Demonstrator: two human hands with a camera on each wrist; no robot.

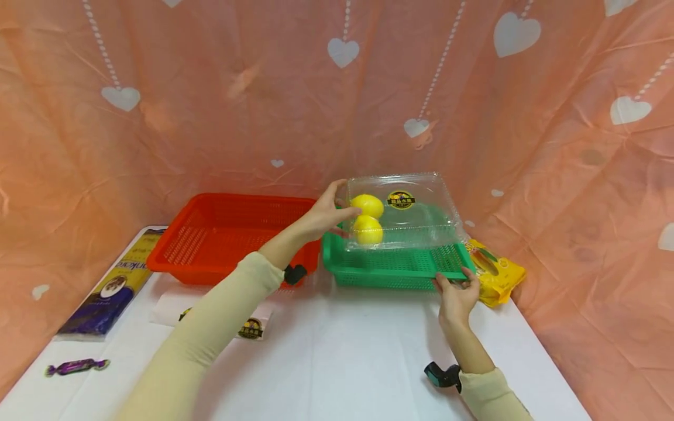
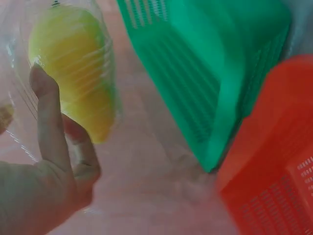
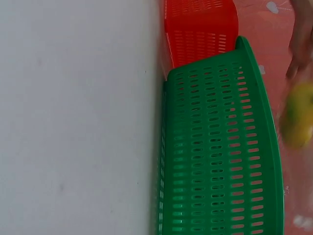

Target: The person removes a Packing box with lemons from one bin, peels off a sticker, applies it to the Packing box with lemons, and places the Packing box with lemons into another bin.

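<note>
My left hand (image 1: 323, 215) grips the left end of a clear plastic box (image 1: 423, 187), tilted above the green basket (image 1: 381, 278). Two yellow fruits (image 1: 367, 230) lie at the box's left end, and a dark label sits on its top. The left wrist view shows the thumb and fingers around the box's end, close to the yellow fruit (image 2: 73, 54). At the green basket's front right corner, my right hand (image 1: 457, 298) holds the rim between thumb and fingers. That hand is outside the right wrist view, where the basket's slotted side (image 3: 215, 147) shows.
A red basket (image 1: 202, 272) stands left of the green one. Right of it lies a yellow packet (image 1: 497, 278). On the left are a blue and yellow packet (image 1: 113, 286), a purple wrapped candy (image 1: 76, 366) and white labelled packaging (image 1: 168, 307). A pink curtain (image 1: 295, 117) hangs behind.
</note>
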